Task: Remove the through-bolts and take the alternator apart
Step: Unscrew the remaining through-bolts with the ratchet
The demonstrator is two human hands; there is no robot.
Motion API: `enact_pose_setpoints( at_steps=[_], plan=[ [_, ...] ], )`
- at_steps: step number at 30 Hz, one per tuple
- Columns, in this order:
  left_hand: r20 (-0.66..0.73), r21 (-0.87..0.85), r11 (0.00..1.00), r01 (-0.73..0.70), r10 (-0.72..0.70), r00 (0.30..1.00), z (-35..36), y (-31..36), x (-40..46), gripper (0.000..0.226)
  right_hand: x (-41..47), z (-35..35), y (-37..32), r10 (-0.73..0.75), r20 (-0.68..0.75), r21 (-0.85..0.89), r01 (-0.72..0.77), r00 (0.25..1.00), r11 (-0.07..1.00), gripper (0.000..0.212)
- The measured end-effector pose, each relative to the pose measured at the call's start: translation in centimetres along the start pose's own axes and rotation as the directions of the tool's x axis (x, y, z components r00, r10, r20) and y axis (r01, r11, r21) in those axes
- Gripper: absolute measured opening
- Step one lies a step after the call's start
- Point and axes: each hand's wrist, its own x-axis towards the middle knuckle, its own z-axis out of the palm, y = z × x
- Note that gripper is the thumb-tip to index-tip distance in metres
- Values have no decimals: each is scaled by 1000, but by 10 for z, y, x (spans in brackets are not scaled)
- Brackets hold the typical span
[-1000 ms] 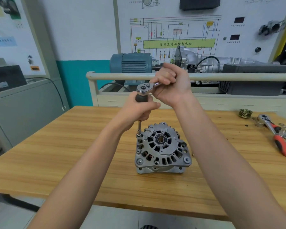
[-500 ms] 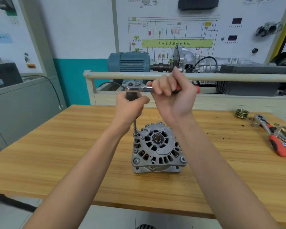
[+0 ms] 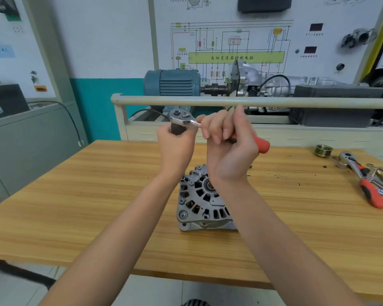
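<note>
— Head view: where's the alternator (image 3: 202,202)?

— On the table (image 3: 80,195), right under both hands. The left hand (image 3: 175,146) grips the upright extension below the ratchet (image 3: 182,119) head; right hand (image 3: 228,149) fingers curl round its red handle.

— And the bolt?

— Straight down from the left hand, at the housing's far-left edge. The handle lies level, pointing right, so I'd guess the right hand swings it.
</note>
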Motion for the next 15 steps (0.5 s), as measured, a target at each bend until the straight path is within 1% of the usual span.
enact_pose_setpoints(
  at_steps=[1,2,3,4,5,6,7,8,9,10,11,12,13,15],
  plan=[
    [-5,0,1000,2,-2,1000,1,1,-1,25,-1,2,1,-52,22,-46,53,998,998,43],
    [22,5,1000,23,-23,999,0,3,-1,23,0,3,1,-76,24,-60,78,997,995,42],
    [76,18,999,50,-51,996,-4,5,1,24,4,4,0,-67,8,-44,67,998,997,43],
    [153,33,997,70,-74,985,-8,6,3,27,10,5,-1,-19,-23,-11,19,1000,1000,46],
    [249,46,996,74,-83,965,-15,8,7,30,19,5,-2,69,-58,35,-67,996,997,51],
    [355,54,996,69,-84,931,-21,11,11,30,29,4,-3,190,-91,99,-181,978,978,56],
    [464,57,996,67,-86,882,-26,13,15,31,41,3,-4,328,-116,177,-306,937,935,59],
    [562,61,995,76,-97,822,-29,15,17,34,52,2,-4,464,-122,255,-424,877,869,59],
    [628,72,993,95,-119,769,-30,16,18,38,62,0,-4,575,-107,322,-519,811,792,58],
    [652,83,989,119,-145,744,-29,17,18,40,69,-1,-4,647,-82,372,-579,758,725,57],
    [642,86,986,140,-162,749,-27,16,16,42,74,-1,-3,681,-67,402,-604,730,688,55],
    [613,74,984,159,-171,772,-25,14,15,43,75,-2,-3,681,-78,409,-600,728,688,54],
    [568,53,983,174,-173,805,-22,12,14,44,73,-1,-2,655,-114,396,-570,747,720,54],
    [426,12,985,175,-163,890,-17,9,11,42,62,-1,-1,540,-184,347,-460,821,817,55]
  ],
)
